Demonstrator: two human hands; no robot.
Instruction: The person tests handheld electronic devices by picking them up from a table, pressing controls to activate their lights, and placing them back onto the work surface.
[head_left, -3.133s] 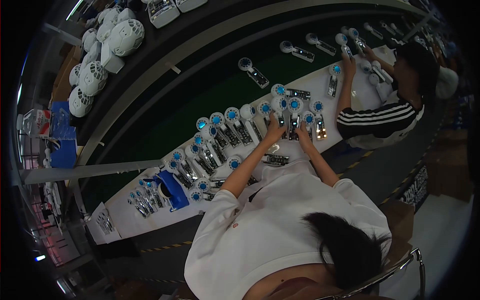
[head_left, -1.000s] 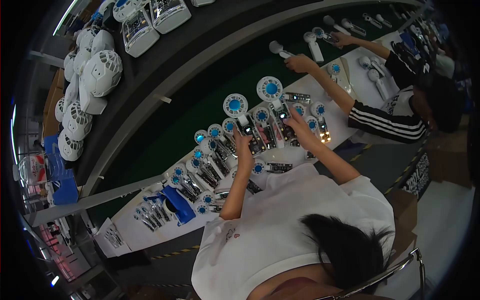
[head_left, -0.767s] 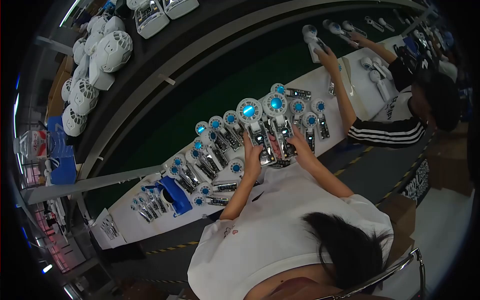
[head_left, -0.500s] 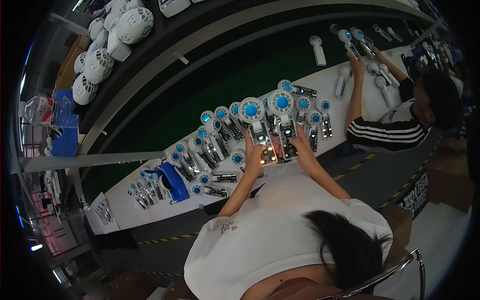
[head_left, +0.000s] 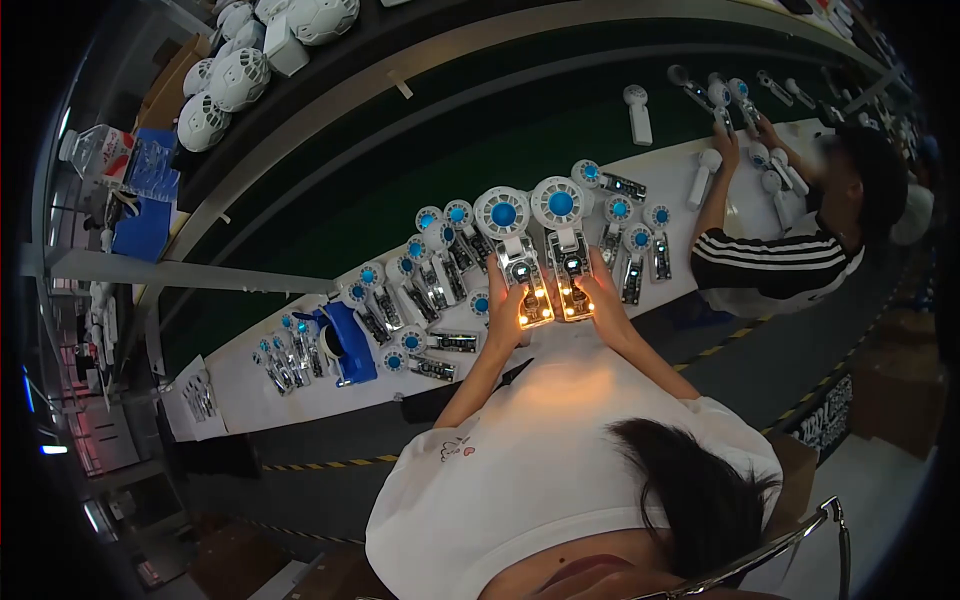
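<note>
My left hand (head_left: 505, 306) is closed around the handle of a small white fan (head_left: 503, 213) with a blue hub. Its exposed circuit board shows lit orange lights. A similar fan (head_left: 561, 203) is in my right hand (head_left: 605, 303), its board also glowing orange. The two fans are upright, side by side, above the table edge. Both thumbs rest on the boards. More fans with open handles lie around them, such as one (head_left: 637, 240) right of my right hand and one (head_left: 411, 341) to the left.
A long white table (head_left: 290, 425) runs across. On it sits a blue holder (head_left: 352, 352). A co-worker in a striped sleeve (head_left: 770, 250) handles fans at the right. A shelf with white fan housings (head_left: 240, 79) and a plastic bottle (head_left: 98, 153) stand upper left.
Orange lights now glow on the right-hand fan as well as the left-hand one, and orange light falls on the white shirt. The view has shifted slightly.
</note>
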